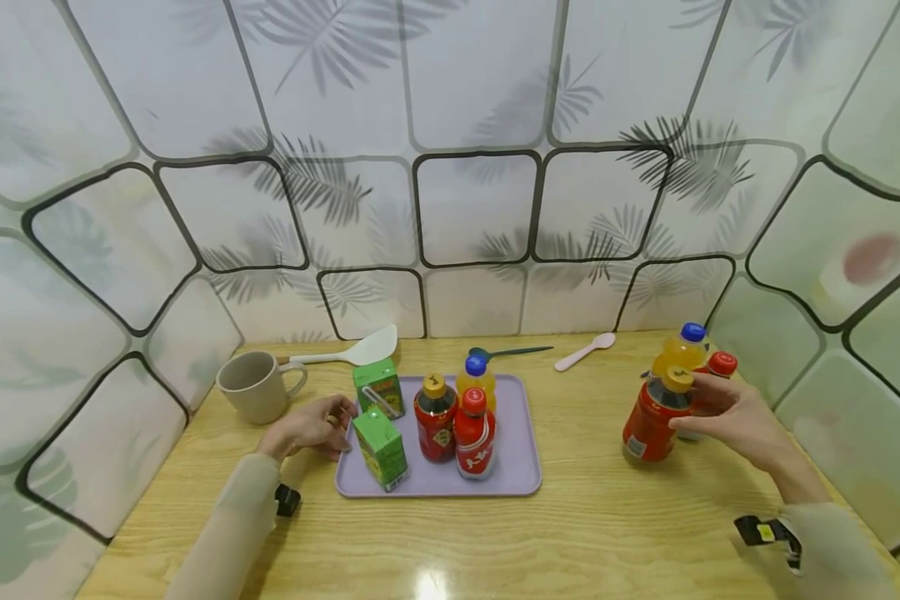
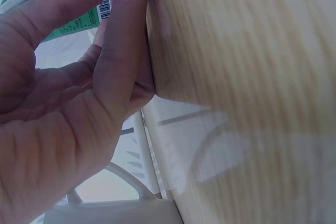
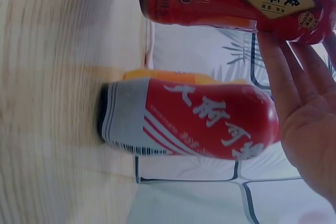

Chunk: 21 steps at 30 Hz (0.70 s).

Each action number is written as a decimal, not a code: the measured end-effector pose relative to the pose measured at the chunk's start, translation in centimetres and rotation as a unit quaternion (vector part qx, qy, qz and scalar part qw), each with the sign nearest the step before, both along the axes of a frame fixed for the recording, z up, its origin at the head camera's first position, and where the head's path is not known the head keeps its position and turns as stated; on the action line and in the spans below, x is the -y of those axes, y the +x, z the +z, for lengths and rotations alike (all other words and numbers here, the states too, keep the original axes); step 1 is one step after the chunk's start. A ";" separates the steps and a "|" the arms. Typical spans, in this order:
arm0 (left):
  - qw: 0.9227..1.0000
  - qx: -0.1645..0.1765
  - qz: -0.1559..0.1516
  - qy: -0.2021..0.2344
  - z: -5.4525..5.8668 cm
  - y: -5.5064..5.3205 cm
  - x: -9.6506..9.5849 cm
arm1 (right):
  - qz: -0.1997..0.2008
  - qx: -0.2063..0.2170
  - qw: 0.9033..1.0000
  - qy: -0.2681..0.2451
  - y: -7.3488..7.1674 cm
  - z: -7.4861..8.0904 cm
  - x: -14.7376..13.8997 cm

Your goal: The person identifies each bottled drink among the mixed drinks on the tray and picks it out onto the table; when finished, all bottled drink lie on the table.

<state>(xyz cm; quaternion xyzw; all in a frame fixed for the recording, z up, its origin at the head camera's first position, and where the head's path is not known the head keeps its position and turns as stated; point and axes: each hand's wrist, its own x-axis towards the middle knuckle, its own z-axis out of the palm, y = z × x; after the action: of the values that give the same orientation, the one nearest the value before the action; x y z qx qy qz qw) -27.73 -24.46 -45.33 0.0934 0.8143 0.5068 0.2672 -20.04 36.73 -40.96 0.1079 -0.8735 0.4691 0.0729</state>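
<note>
My left hand (image 1: pixel 315 429) is at the left rim of a lilac tray (image 1: pixel 438 486), thumb and forefinger pinching its edge. On the tray stand two green juice boxes (image 1: pixel 381 450), a red-labelled bottle with a yellow cap (image 1: pixel 437 421), a cola bottle with a red cap (image 1: pixel 475 442) and an orange drink bottle (image 1: pixel 476 379). My right hand (image 1: pixel 735 417) grips a red-labelled plum drink bottle (image 1: pixel 651 421) with a yellow cap, leaning slightly; in the right wrist view its base appears raised off the table. Just behind it are another cola bottle (image 3: pixel 205 119) and another orange drink bottle (image 1: pixel 682 350).
A beige mug (image 1: pixel 253 387) stands left of the tray. Along the back lie a white spatula (image 1: pixel 371 346), a dark teal spoon (image 1: pixel 513 351) and a pale pink spoon (image 1: pixel 585 352). A patterned curtain (image 1: pixel 480 208) encloses the wooden table (image 1: pixel 555 542) at the back and sides.
</note>
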 end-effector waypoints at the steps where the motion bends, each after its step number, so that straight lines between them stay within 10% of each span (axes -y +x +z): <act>1: 1.000 0.001 0.000 -0.001 0.0 0.0 0.0 | -0.003 -0.003 1.000 0.007 0.1 0.0 -0.2; 21: 1.000 -0.002 0.001 -0.005 -0.1 -0.3 0.1 | -0.012 0.036 0.999 -0.021 1.7 0.2 -4.1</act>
<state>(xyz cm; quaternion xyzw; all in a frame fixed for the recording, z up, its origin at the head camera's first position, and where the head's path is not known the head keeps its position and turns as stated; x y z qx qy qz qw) -28.03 -24.58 -45.41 0.0928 0.8173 0.5029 0.2654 -18.37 40.84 -40.71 0.0784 -0.8668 0.4900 0.0492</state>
